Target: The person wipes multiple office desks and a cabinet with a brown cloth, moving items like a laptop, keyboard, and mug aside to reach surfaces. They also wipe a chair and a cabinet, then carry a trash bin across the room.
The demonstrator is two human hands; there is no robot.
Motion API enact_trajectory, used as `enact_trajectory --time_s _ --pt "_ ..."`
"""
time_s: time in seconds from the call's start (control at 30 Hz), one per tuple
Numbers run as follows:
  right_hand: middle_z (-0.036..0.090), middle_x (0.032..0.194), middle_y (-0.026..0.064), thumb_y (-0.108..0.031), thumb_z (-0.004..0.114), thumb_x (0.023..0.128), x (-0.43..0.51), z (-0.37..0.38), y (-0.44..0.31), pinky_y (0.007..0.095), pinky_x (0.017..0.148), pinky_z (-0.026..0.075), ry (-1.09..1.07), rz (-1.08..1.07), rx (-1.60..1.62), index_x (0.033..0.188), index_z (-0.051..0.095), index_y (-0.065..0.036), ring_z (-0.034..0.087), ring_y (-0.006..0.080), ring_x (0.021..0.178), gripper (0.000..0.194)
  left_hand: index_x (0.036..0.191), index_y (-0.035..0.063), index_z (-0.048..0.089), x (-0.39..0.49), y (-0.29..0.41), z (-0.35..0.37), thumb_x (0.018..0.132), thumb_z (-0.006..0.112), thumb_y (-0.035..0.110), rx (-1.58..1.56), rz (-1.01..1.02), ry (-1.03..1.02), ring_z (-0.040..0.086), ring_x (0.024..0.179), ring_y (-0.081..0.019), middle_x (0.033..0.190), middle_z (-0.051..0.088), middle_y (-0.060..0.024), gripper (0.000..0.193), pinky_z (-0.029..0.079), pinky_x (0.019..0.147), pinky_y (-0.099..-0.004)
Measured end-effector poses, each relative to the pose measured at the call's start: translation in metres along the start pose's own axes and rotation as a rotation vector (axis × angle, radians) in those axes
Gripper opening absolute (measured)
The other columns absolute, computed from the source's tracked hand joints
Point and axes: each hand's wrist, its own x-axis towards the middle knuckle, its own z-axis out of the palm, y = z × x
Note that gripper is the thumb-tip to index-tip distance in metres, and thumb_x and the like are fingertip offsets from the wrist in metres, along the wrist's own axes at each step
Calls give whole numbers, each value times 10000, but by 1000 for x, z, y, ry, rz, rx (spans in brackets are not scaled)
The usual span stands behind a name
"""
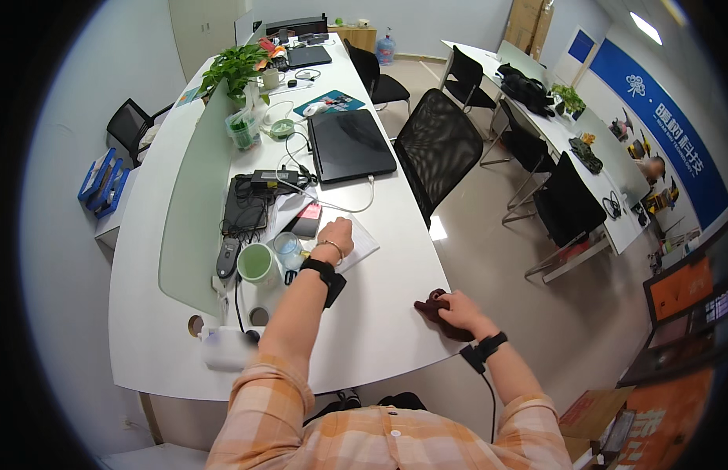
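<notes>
My left hand (337,234) reaches over a white pad of paper (363,244) on the white desk, its fingers curled and turned away, so I cannot see whether they hold anything. Close by on its left are a clear glass mug (288,249) and a pale green cup (257,265). At the desk's right front edge, my right hand (463,312) grips a bunched dark maroon cloth (441,320) that lies on the top. Both wrists wear black straps with a small box.
Beyond the left hand lie a dark notebook (306,222), a tangle of black cables (246,205) and a closed black laptop (353,144). A frosted divider (193,217) runs along the left. A white power strip (226,349) sits near the front; a black mesh chair (437,147) stands beside the desk.
</notes>
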Motion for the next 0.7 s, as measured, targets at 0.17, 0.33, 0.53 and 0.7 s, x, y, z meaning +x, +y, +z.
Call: enact_trajectory --time_s 0.17,0.33,0.53,0.7 --pt "681 1041 171 -259 592 846 59 -58 -5 441 827 522 291 -211 169 1155 659 -120 641 372 969 346 1169 66 588 38 -2 32 854 567 44 24 -56 164 540 1160 -348 1317 539 -95 317 510 962 -411" --pt "583 1148 139 -281 624 864 137 -71 -30 453 884 507 354 -211 -12 1236 605 -152 591 357 1053 395 1085 109 644 74 -20 46 889 586 132 299 -140 112 568 1107 -289 1169 587 -57 205 535 855 -378" --pt "565 1177 141 -247 662 838 214 -30 -47 443 878 510 271 -503 -51 1211 617 -171 573 352 1063 383 896 100 686 99 -29 39 815 623 93 424 -45 286 602 947 -278 984 606 -79 103 549 725 -374" --pt "538 1274 144 -141 695 782 276 4 -94 439 944 484 438 -870 111 1236 597 -121 538 362 1115 464 785 87 649 106 -28 10 796 648 132 243 -37 628 602 892 -271 912 596 -76 47 551 675 -377"
